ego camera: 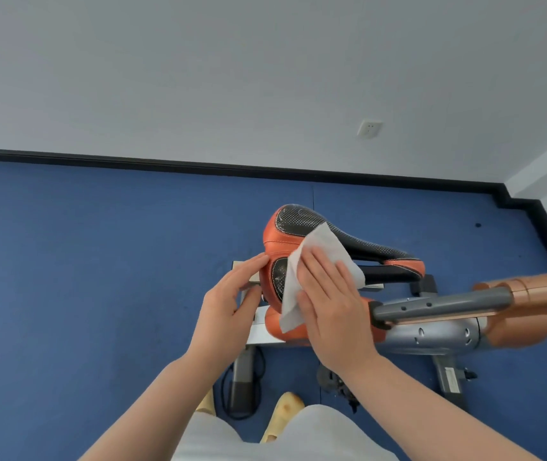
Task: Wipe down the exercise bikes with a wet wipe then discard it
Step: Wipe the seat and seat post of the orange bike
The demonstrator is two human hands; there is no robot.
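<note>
An orange and black bike saddle [302, 224] stands in the middle of the head view, nose pointing right. A white wet wipe [323, 249] lies draped over the saddle's near side. My right hand [332, 304] presses flat on the wipe, fingers spread against the saddle. My left hand [229, 304] rests its fingertips on the saddle's rear left edge, steadying it. The bike's grey and orange frame [438, 304] runs off to the right, below the saddle.
Blue carpet [99, 261] covers the floor up to a black skirting board and a white wall with a socket [369, 129]. The bike's grey base bar [450, 380] and a black cable [259, 387] lie by my feet in yellow slippers [282, 414].
</note>
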